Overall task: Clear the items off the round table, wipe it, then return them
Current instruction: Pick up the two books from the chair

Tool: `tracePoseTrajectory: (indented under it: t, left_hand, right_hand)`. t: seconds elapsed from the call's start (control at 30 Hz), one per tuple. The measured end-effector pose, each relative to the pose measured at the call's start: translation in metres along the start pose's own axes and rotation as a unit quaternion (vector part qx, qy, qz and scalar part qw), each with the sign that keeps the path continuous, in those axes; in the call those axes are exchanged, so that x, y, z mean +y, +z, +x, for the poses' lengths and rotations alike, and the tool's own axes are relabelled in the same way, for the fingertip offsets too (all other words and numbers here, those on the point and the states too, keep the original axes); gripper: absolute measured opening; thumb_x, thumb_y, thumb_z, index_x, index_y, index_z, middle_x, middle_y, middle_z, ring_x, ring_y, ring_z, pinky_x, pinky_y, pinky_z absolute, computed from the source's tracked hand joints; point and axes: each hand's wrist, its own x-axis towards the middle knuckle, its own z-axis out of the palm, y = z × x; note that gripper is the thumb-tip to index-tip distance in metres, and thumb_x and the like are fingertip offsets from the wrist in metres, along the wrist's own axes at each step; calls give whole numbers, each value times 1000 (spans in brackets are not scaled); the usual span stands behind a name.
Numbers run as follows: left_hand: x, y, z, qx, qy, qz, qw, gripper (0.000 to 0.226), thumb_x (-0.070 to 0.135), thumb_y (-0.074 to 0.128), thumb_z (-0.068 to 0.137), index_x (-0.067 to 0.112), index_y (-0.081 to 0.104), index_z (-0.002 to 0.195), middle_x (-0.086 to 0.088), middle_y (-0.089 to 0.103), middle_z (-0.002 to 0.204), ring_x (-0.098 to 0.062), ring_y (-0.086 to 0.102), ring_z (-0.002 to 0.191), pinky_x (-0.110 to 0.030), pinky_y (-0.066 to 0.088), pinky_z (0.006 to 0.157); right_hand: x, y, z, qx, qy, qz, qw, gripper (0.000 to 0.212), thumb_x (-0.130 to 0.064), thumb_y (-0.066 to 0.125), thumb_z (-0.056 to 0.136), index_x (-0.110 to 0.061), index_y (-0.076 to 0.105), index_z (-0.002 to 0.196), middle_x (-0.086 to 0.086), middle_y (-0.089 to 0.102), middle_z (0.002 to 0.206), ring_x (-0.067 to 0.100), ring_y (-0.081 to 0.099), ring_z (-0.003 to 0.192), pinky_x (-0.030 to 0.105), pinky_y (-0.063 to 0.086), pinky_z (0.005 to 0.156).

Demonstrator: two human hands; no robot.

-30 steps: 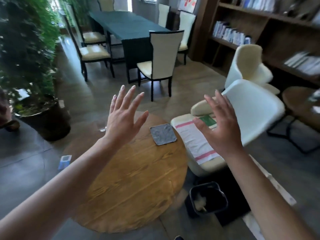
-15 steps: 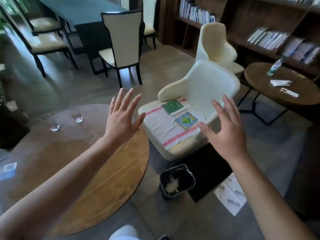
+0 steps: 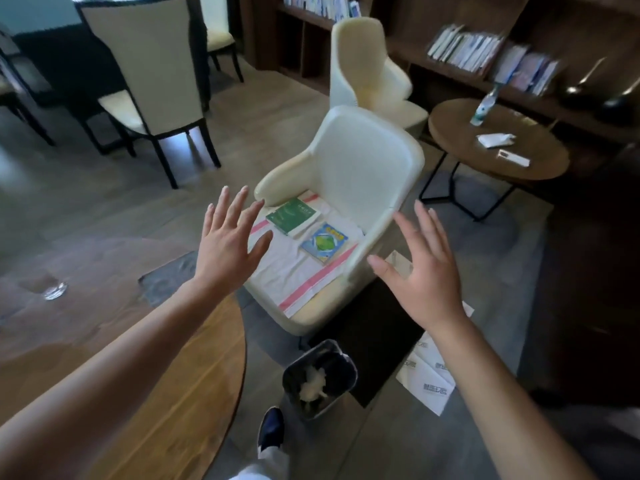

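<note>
Since half a second ago the view has swung further right: the round worktop now fills only the lower left of the frame, and the cream chair sits at centre. Both hands stayed raised and empty. The left hand hovers over the worktop's far edge with its grip wide, fingers spread and straight. The right hand hangs in the air right of the chair, grip likewise wide, holding nothing.

On the worktop, warm brown wood grain shows near its rim, with pale glare across its left part. A grey cloth lies flat on it just below the left wrist, and a clear glass stands at the far left, blurred.

A white cloth with pink stripes covers the chair seat. Two books lie on it: a green book nearer the backrest and a blue book just beside it, to the right.

At bottom centre a dark bin stands on the floor, with crumpled white paper inside. White printed sheets lie on the floor to its right. At upper right a second round table carries a bottle.
</note>
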Motion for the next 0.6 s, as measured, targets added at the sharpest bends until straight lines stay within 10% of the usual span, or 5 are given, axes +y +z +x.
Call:
tracePoseTrajectory:
  t: [0.6]
  left_hand:
    - [79,101,150,-24,71,-16,997,65,59,41,101,23,43,155,-5,27,169,-30,9,160,-57,12,127]
  right_hand:
    - [141,15,104,-23,83,34,996,78,-70,53,90,-27,46,154,3,24,171,24,15,160,51,29,124]
